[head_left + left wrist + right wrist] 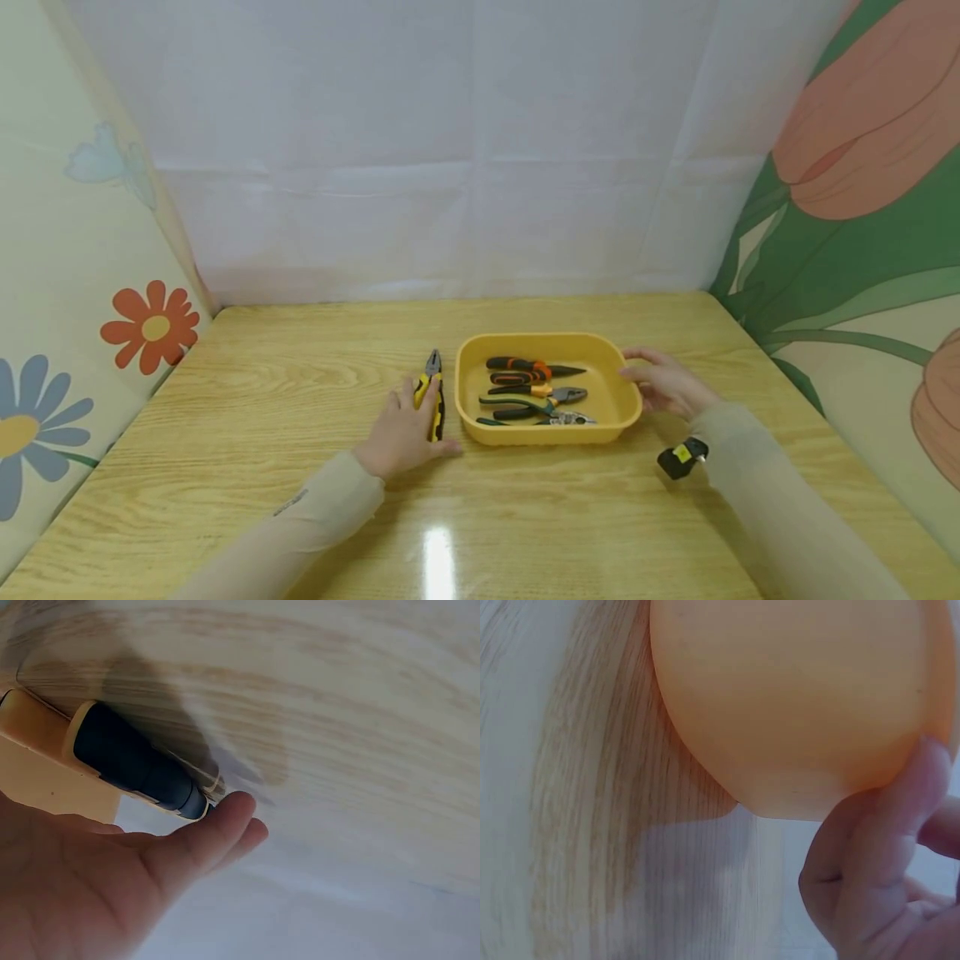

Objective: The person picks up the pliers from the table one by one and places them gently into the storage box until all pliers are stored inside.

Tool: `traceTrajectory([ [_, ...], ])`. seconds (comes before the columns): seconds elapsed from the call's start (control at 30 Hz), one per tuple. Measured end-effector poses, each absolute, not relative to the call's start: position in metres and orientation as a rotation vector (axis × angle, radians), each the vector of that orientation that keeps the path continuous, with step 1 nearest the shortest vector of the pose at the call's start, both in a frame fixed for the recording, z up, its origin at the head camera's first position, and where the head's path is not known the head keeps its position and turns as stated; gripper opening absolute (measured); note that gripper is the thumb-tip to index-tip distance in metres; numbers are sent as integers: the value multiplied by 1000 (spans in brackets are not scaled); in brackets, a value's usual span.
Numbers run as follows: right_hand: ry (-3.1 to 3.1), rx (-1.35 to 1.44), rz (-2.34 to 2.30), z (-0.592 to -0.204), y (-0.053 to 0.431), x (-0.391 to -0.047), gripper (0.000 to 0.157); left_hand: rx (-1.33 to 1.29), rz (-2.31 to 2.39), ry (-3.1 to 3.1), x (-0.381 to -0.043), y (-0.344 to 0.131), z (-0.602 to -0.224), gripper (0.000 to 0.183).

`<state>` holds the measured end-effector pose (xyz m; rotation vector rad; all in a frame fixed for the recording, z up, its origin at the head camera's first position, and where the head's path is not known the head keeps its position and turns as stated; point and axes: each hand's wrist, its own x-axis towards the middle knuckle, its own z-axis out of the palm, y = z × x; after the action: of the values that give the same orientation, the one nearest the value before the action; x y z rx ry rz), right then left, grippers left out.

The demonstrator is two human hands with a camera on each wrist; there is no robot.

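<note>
On the table, just left of a yellow plastic box (549, 435), lie pliers with yellow-and-black handles (438, 408), jaws pointing away. My left hand (405, 433) rests over their left side, fingers extended. In the left wrist view its fingertips (238, 806) are beside a dark handle (139, 761), not curled round it. At the box's right end, my right hand (667, 383) holds the rim. The right wrist view has a digit (922, 776) against the box's outer wall (795, 697); the fingertips beyond the rim are partly hidden.
Inside the box lie several pliers, among them long-nose pliers with orange-and-black handles (517, 364) and pliers with green handles (517, 402). A black wrist device (681, 458) hangs by the right sleeve. White cloth (450, 208) stands behind the wood-grain table (300, 350).
</note>
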<state>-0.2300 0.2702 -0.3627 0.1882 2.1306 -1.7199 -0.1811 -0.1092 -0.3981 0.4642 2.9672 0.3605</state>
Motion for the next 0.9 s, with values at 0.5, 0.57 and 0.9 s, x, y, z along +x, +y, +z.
traceTrajectory([
  [0.5, 2120, 182, -1741, -363, 271, -230, 56, 267, 333, 2906, -183, -95, -389, 65],
  [0.57, 2120, 187, -1743, -362, 271, -230, 55, 258, 341, 2908, -183, -94, -387, 63],
  [0.9, 2122, 150, -1742, -361, 270, -228, 54, 284, 291, 2985, -184, -91, -389, 66],
])
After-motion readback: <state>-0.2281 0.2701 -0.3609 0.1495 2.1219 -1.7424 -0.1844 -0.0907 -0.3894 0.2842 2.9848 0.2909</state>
